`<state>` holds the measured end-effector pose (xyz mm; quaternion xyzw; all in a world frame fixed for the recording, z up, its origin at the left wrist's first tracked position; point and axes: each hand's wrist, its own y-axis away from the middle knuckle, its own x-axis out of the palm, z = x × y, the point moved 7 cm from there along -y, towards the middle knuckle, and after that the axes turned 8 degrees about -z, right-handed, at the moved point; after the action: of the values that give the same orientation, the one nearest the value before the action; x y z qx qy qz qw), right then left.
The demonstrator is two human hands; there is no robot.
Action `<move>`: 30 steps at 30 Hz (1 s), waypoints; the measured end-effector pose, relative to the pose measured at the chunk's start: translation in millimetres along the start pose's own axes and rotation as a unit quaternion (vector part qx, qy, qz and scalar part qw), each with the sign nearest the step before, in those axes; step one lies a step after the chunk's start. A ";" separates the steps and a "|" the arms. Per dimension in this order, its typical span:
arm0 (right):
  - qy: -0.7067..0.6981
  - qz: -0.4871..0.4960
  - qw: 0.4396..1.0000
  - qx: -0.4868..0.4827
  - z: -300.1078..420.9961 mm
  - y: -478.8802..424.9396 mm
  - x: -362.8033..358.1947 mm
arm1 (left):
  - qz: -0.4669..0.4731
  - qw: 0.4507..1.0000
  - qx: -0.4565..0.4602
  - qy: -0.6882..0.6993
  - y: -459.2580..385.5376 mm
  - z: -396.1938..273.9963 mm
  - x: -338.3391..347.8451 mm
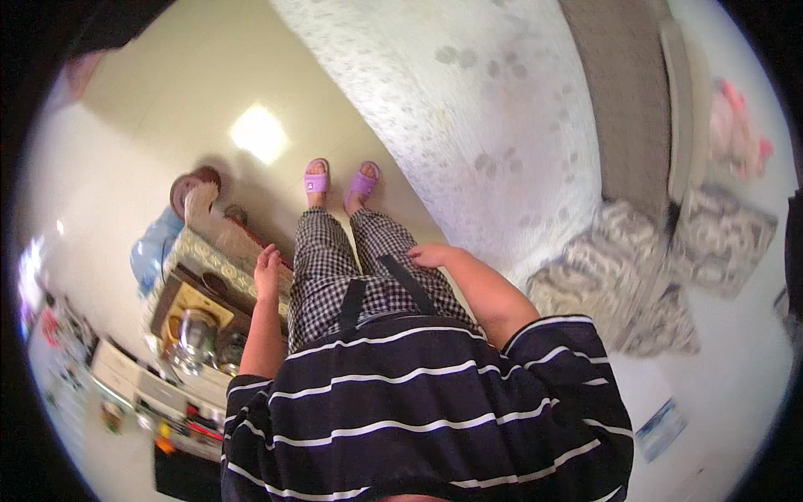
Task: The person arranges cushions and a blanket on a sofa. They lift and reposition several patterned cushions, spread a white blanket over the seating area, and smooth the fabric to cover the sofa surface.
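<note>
My left hand hangs at my left side with fingers loosely bent and nothing in it. It is nearest to a table covered with a patterned cloth. On that table a tea tray carries a shiny metal pot. My right hand rests beside or against the thigh of my checked trousers; I see no object in it. Two dark straps hang over the trousers from under my striped shirt. Purple slippers are on my feet, on the glossy tiled floor.
A white rug with grey spots lies ahead to the right, beside a grey sofa with patterned cushions. Left are a round reddish-brown stool, a blue plastic bag and a cluttered white cabinet. A pink item sits far right.
</note>
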<state>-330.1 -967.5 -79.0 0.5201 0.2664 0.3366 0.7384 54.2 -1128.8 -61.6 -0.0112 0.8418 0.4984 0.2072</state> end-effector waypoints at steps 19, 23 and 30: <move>-0.165 -0.513 0.840 0.064 -70.1 59.5 -85.5 | 0.167 0.652 0.586 -0.451 72.4 -190.8 317.1; -0.154 -0.621 0.757 0.134 -207.4 76.5 -15.0 | 0.143 0.630 0.605 -0.466 142.2 -162.1 436.8; -0.252 0.000 0.907 0.338 -363.9 128.7 297.2 | 0.251 0.554 0.507 -0.611 151.2 -11.9 474.6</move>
<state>-441.3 -493.3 -85.3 0.8060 0.1696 0.0840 0.5608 -417.6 -973.6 -101.4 0.6149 0.5951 -0.0920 0.5092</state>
